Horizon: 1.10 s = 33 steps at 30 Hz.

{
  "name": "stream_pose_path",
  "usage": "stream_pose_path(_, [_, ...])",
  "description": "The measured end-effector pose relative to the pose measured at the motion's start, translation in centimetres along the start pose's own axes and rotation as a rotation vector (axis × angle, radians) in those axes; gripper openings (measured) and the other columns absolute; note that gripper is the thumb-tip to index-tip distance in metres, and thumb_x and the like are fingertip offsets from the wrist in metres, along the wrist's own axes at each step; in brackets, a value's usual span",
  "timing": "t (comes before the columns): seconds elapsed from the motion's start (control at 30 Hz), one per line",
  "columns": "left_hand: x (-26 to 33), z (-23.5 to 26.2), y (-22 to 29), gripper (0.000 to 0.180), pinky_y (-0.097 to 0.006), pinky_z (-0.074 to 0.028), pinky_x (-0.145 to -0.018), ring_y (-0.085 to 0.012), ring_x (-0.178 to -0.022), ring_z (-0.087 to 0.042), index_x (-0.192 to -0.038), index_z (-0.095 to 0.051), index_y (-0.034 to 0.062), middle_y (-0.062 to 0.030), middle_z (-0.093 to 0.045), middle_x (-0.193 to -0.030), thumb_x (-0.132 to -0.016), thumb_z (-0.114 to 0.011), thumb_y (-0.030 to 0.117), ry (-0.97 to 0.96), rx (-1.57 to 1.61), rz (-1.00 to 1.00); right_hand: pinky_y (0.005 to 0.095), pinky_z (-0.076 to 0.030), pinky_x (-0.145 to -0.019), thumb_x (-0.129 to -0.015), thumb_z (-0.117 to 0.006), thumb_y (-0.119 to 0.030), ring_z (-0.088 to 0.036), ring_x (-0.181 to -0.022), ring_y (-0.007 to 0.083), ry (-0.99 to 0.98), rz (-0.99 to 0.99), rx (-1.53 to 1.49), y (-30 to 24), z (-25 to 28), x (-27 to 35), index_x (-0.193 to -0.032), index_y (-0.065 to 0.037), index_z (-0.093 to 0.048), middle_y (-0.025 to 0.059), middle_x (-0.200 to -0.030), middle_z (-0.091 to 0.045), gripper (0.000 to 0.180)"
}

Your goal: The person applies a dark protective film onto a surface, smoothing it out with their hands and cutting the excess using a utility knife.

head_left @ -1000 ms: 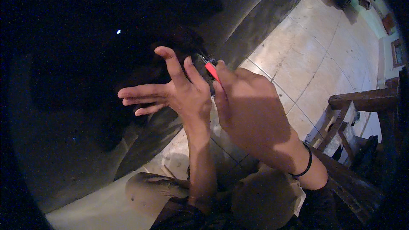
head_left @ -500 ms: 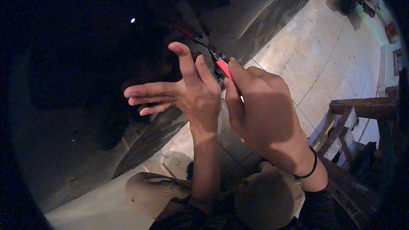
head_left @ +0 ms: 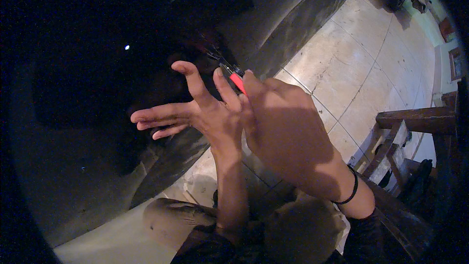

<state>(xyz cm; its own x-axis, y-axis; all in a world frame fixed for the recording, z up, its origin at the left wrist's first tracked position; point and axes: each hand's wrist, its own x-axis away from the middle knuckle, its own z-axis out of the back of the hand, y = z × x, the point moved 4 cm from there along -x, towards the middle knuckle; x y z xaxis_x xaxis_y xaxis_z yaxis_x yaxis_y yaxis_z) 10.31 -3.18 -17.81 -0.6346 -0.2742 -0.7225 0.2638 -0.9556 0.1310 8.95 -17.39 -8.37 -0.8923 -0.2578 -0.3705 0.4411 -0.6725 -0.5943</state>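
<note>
My right hand [head_left: 288, 127] is closed round a slim red-handled tool [head_left: 238, 83], its thumb and forefinger near the handle's upper end. Thin dark and metallic parts reach from the handle up and left into shadow, where their shape is hard to make out. Just to the left, my left hand [head_left: 210, 110] is open with its back showing, forefinger raised and the other fingers stretched leftward. Its thumb lies close beside the red handle. Whether that thumb touches the tool, I cannot tell.
Dark, barely lit surfaces fill the left and top. Pale floor tiles [head_left: 351, 58] run diagonally to the upper right. At the right stands a wooden frame [head_left: 415, 122]. My bent knees [head_left: 168, 222] are below the hands.
Both hands have moved slightly left in the picture, and the red-handled tool with them. My right hand now overlaps the left hand's edge. The grip on the tool is unchanged.
</note>
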Motion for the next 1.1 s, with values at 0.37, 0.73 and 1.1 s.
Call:
stream_pose_path(0.37, [-0.3,-0.3,-0.7,0.068,-0.086,0.023,-0.096,-0.0688,-0.137,0.04,-0.16,-0.038,0.0391,-0.0517,0.032,-0.152,-0.099,-0.067,0.046,0.053,-0.022,-0.052,0.05,-0.052,-0.07,-0.094,-0.062,-0.005,-0.066,-0.075,0.0428,-0.104,-0.02,-0.049,-0.4,0.8,0.8,-0.123,0.013,-0.063,0.0245,-0.081,-0.065,0.034])
stream_pose_path(0.73, [0.1,-1.0,-1.1,0.062,-0.078,0.03,-0.1,-0.0693,-0.138,0.038,-0.156,-0.047,0.0345,-0.0556,0.028,-0.15,-0.099,-0.068,0.046,0.1,0.009,-0.081,0.0494,-0.053,-0.07,-0.095,-0.063,-0.005,-0.067,-0.074,0.0429,-0.118,0.007,-0.021,-0.6,1.1,-0.6,-0.116,0.013,-0.066,0.0256,-0.081,-0.067,0.028])
stream_pose_path(1.1, [-0.5,0.0,-0.7,0.065,-0.079,0.03,-0.099,-0.0684,-0.137,0.04,-0.158,-0.043,0.0351,-0.0547,0.03,-0.15,-0.099,-0.068,0.046,0.056,0.024,-0.04,0.0502,-0.053,-0.067,-0.096,-0.062,-0.007,-0.067,-0.071,0.0446,-0.054,0.104,0.038,-0.9,1.4,-0.7,-0.118,0.01,-0.065,0.0266,-0.08,-0.067,0.028])
